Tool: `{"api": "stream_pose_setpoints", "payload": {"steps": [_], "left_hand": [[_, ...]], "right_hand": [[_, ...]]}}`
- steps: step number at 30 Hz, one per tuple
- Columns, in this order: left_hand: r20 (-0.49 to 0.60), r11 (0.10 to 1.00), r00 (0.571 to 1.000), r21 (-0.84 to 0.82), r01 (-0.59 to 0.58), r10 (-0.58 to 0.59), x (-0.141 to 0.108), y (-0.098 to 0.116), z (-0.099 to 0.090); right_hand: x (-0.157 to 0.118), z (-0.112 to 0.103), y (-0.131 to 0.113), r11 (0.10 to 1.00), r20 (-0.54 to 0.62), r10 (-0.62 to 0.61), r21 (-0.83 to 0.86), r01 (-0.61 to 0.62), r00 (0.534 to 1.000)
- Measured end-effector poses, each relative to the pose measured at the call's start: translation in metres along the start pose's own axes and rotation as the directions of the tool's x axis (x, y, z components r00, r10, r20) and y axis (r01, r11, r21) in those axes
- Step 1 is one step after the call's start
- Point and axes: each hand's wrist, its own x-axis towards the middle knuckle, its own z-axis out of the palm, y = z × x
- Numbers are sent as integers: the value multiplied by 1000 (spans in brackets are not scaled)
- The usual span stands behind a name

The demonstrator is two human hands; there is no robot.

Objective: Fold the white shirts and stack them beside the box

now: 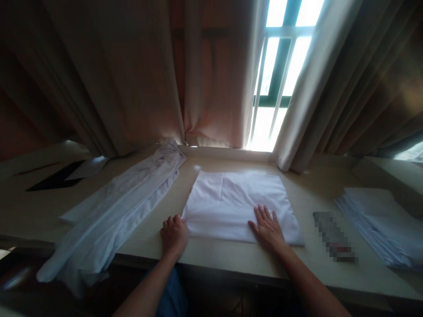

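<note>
A folded white cloth (228, 200) lies flat on the table in front of me, with a crease near its back left and slight wrinkles. My left hand (174, 235) is at its front left edge, fingers curled closed against the fabric as if pinching that edge; the fingertips are partly hidden. Flat on the front right part of the cloth rests my right hand (268, 226), palm down with the fingers stretched and slightly apart.
Loose white garments (122, 211) lie to the left, hanging over the front edge of the table (211, 255). A pixelated dark object (333, 237) and a stack of folded white cloths (386, 224) are on the right. Curtains (218, 79) hang behind, beside a bright window (280, 66).
</note>
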Motion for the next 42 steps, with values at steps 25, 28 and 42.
{"api": "stream_pose_setpoints", "payload": {"steps": [25,28,42], "left_hand": [[14,990,1000,-138,-2,4,1,-3,-3],[-32,974,998,-222,42,-50,0,-4,-12],[-102,574,749,-578,-580,655,-86,226,-54]], "right_hand": [[-35,0,73,956,-11,285,-60,-285,958],[-34,-2,69,951,-13,302,-63,-302,953],[-33,-10,62,946,23,318,-78,-315,948]]}}
